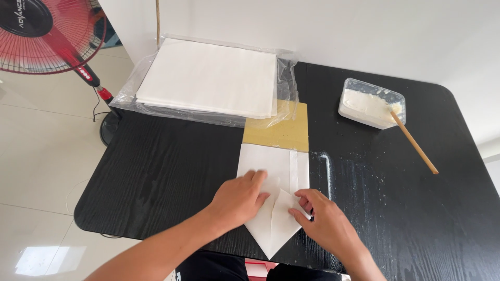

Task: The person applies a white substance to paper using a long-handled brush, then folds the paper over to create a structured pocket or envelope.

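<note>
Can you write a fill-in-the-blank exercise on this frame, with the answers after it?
1. Both hands, left hand and right hand, press on a folded white ____.
2. The stick rests in a clear tub of white ____.
3. The paper stack lies in a clear ____ wrapper.
4. The table is ____ in colour.

Missing words: paper; paste; plastic; black

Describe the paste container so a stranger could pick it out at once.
Start at the black table and go to its far right corner. There sits a small clear plastic tub of white paste. It alone has a wooden stick leaning out over its rim, unlike the flat stack of white sheets on the far left.
</note>
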